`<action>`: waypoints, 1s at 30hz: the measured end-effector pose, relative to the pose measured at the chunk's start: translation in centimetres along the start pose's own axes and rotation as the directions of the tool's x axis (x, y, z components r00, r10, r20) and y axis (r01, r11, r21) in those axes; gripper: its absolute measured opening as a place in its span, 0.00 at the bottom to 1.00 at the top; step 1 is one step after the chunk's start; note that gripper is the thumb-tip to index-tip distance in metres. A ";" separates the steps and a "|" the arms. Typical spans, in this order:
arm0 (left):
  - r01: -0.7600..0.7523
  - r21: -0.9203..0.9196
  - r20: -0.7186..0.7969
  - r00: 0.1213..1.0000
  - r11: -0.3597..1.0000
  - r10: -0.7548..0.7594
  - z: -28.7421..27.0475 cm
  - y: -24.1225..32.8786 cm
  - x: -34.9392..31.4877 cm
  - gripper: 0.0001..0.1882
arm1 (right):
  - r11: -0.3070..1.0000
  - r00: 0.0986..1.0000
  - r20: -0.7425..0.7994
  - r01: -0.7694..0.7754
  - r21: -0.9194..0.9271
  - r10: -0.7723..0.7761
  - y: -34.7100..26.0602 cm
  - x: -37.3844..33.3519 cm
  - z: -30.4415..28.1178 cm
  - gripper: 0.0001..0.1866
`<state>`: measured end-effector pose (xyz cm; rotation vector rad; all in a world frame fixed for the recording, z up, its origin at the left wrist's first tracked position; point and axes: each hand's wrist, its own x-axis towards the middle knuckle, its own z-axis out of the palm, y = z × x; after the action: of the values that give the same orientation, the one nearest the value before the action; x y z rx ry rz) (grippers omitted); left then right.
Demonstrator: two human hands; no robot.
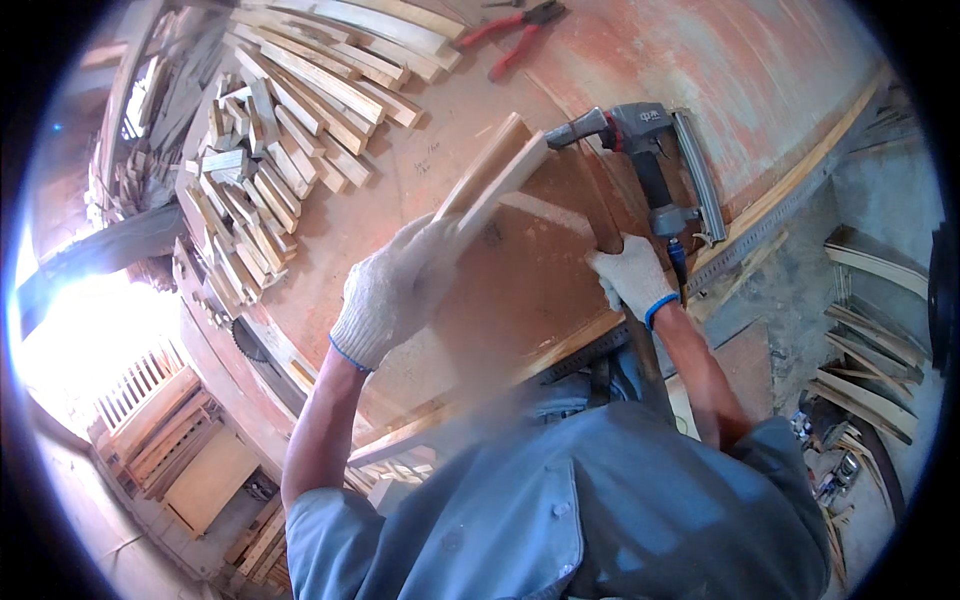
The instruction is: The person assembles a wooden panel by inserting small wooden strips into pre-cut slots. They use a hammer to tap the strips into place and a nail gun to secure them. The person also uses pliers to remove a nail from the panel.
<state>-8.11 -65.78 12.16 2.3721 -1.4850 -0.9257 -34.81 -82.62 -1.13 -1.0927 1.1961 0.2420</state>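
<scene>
White-knit-gloved left hand (390,285): closed around the near part of two straight, pale wooden strips (485,168), though blurred at the fingers.
Wooden strips: side by side above the broad reddish-brown table (395,185), far ends near the nailer; touching the tabletop or not, impossible to tell.
White-knit-gloved right hand (632,272): narrowed around a long brown wooden handle (604,228); far end hard to make out against grey metal.
Grip on strips: best kept firm, with fingers well back from the far ends and both faces squared together.
Grip on handle: probably safest low and relaxed, clear of the strips until steadied.
Grey-and-black air nailer (652,170): lying just beyond the right hand; worth not knocking, and worth keeping gloves away from the nose.
Pile of pale wooden pieces (290,105): fanned out at far left; better left undisturbed.
Red-handled pliers (524,24): at the far side, well apart from both hands.
</scene>
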 end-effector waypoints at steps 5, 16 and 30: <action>0.022 0.032 -0.173 0.985 0.999 -0.016 2.2 -0.8 0.0 0.27 | 0.985 0.987 -0.078 0.146 0.095 -0.139 -0.5 -1.7 0.4 0.12; 0.056 0.077 -0.271 0.962 0.995 -0.033 2.4 -1.9 0.5 0.26 | 0.941 0.965 -0.099 0.258 0.220 -0.242 -0.3 -2.6 -0.6 0.12; -0.162 -0.527 -0.313 0.950 0.835 -0.013 -6.6 -5.5 -0.3 0.20 | 0.917 0.953 -0.284 0.200 0.345 -0.102 8.1 -9.7 -0.8 0.14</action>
<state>-0.12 -63.94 14.85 1.9095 -1.0114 -0.7847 -44.73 -75.53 2.55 -0.8931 1.3169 -0.2521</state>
